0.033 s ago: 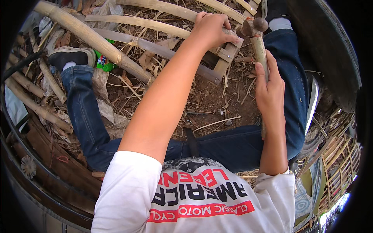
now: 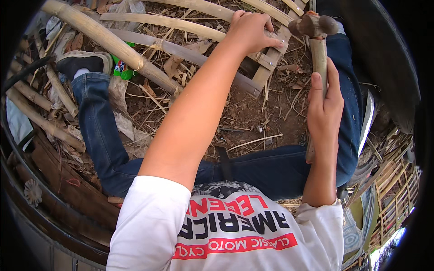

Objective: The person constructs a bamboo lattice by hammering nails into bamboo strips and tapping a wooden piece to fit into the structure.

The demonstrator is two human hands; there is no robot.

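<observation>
My left hand is closed over the end of a bamboo slat, its fingers curled and its thumb pressing near a nail head on the crosspiece. Several split bamboo slats run leftward from this crosspiece, forming a frame low over the ground. My right hand is wrapped round the wooden handle of a hammer. The rusty brown hammer head is raised to the right of the crosspiece, apart from the slats and from my left hand. The slat under my left palm is mostly hidden.
A thick bamboo pole lies at the left, with a green wrapper beside it. My legs in jeans spread either side of the dirt. A dark tyre stands at the right, near a pale curved blade-like piece.
The hammer and my right hand have moved right, away from the crosspiece end. My left hand keeps its hold, shifted only slightly in the picture.
</observation>
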